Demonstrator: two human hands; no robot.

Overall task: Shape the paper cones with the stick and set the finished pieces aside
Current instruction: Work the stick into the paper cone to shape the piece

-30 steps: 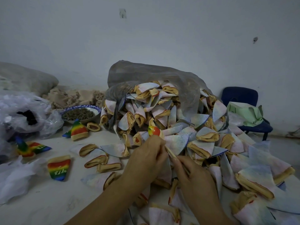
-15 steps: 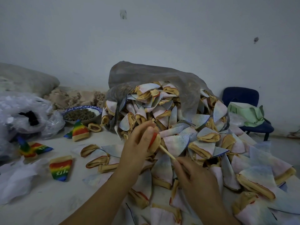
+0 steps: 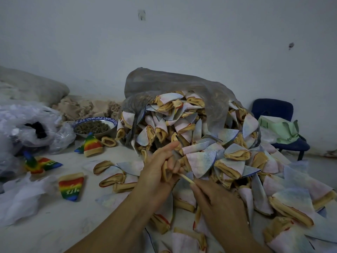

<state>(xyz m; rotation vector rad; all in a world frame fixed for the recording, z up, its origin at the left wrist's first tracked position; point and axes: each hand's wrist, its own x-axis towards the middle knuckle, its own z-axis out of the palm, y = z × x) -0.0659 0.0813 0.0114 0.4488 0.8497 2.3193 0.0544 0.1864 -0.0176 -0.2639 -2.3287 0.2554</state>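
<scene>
Your left hand (image 3: 155, 175) curls round a cone (image 3: 165, 173) that looks light and crushable; grip its rim. Right hand (image 3: 217, 203), just beside it, pinches the stiff stick (image 3: 186, 178).

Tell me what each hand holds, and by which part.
Left hand grips a paper cone round its tan band. Right hand pinches the stick at its near end.

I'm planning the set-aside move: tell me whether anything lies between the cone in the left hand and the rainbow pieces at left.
Nothing upright blocks that path. A few flat pale cones lie between the left hand with its cone and the rainbow pieces; a lifted carry should pass over them.
</scene>
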